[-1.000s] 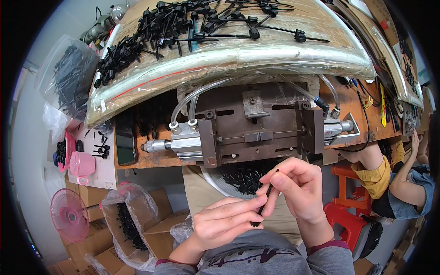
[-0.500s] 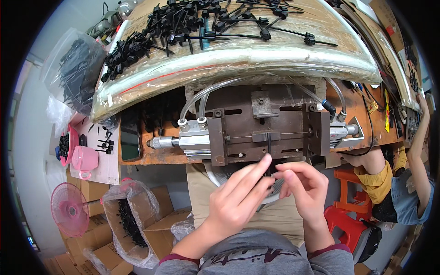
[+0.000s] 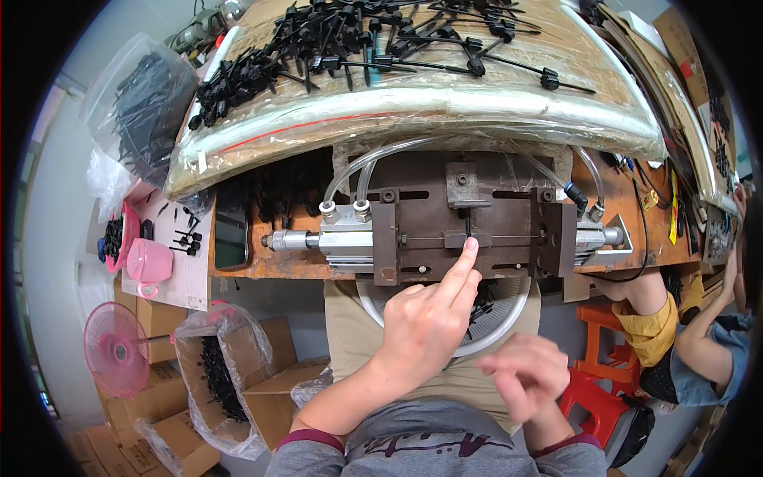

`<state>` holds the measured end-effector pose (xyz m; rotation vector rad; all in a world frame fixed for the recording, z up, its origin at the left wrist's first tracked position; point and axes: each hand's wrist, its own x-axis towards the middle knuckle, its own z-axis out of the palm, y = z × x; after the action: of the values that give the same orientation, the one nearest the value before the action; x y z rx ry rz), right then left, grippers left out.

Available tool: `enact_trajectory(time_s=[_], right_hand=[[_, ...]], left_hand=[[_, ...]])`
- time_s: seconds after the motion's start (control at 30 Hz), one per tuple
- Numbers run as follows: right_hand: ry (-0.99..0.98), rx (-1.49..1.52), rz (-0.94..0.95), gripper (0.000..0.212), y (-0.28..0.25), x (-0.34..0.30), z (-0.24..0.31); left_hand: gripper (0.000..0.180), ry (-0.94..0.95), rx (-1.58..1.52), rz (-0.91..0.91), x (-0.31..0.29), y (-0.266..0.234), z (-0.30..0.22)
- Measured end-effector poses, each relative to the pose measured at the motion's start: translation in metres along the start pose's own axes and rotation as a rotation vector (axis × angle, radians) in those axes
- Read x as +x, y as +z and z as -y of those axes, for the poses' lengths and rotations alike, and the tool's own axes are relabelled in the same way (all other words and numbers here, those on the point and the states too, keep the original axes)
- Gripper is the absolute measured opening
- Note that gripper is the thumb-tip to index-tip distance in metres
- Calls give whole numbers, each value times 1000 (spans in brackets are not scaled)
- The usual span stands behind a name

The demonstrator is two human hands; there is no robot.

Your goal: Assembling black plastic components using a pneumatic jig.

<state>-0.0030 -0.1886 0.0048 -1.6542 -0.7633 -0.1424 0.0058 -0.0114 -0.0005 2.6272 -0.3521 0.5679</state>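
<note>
My left hand (image 3: pixel 429 322) reaches over the near edge of a dark metal fixture (image 3: pixel 429 195), index finger stretched forward. Its fingertip rests at the small central block (image 3: pixel 455 240), against a thin black piece (image 3: pixel 467 219) that runs away toward the metal bracket (image 3: pixel 463 189). Nothing shows gripped in that hand. My right hand (image 3: pixel 531 378) hangs over my lap, smeared by motion, its fingers partly bent; whether it holds anything cannot be made out. Between my knees sits a white basket (image 3: pixel 509 322) with black pieces in it, partly hidden behind my left hand.
Silver air cylinders (image 3: pixel 347 245) with clear hoses flank the fixture. A plastic-wrapped board (image 3: pixel 556 111) behind it bears a heap of black strap-like parts (image 3: pixel 318 40). At left are a phone (image 3: pixel 231 242), a pink cup (image 3: pixel 149 262) and a fan (image 3: pixel 116 350). Another person (image 3: pixel 707 350) sits at right.
My left hand has moved forward, its fingertip now at the central block. The black piece sits farther into the fixture. My right hand has drawn back toward my body, away from the left.
</note>
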Motion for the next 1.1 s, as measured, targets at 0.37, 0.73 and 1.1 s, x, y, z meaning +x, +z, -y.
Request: enact_trajectory(time_s=[0.37, 0.73, 1.1], right_hand=[[-530, 519, -138, 57, 52, -29, 61], [-557, 294, -115, 54, 47, -29, 57], [-527, 157, -147, 52, 56, -28, 40]], left_hand=[[36, 7, -244, -285, -25, -28, 1], [28, -569, 177, -673, -63, -74, 180], [73, -878, 436, -218, -31, -89, 246]])
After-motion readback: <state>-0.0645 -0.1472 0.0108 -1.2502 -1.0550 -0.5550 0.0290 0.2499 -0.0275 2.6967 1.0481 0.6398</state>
